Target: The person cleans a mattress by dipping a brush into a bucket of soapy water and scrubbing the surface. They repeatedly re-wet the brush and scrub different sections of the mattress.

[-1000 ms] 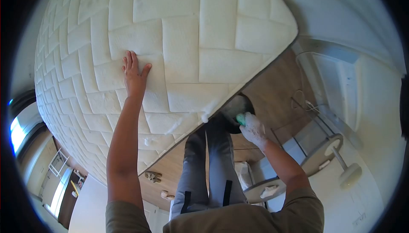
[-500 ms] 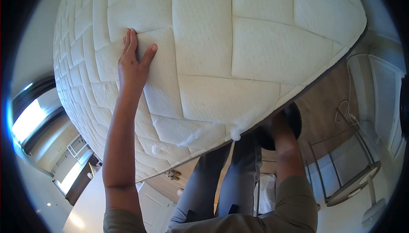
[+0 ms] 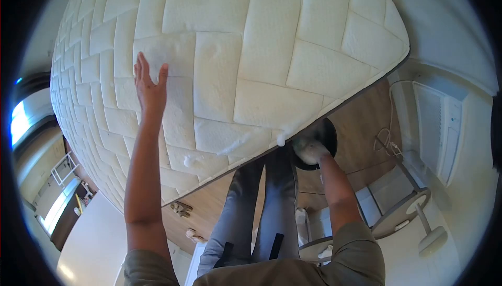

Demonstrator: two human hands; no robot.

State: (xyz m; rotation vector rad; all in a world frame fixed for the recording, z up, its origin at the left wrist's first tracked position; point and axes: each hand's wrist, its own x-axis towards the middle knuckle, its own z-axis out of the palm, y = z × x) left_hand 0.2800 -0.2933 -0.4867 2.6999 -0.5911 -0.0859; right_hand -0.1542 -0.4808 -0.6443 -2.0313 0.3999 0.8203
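Note:
A cream quilted mattress [image 3: 277, 103] stands tilted up before me, with a dark edging along its lower edge. My left hand [image 3: 150, 91] is stretched out at its surface, fingers spread, holding nothing. Below the lower edge, my right hand [image 3: 312, 151] is at the mouth of a black bucket [image 3: 330, 135]. Whitish suds blur that hand and hide its fingers. White foam [image 3: 236, 144] streaks the lower part of the mattress, and a small foam clump [image 3: 281, 139] clings to its edge.
Wooden flooring [image 3: 361, 124] runs under the mattress. At right are a white cable [image 3: 386, 142], a wall panel [image 3: 429, 124] and a dark-framed table [image 3: 400, 218]. A pale tabletop [image 3: 91, 244] is at lower left; shoes [image 3: 181, 209] lie on the floor.
My left hand has lifted from its press on the mattress, fingers more spread. My right hand, dark in the bucket before, has come up whitened by suds. The view has shifted right.

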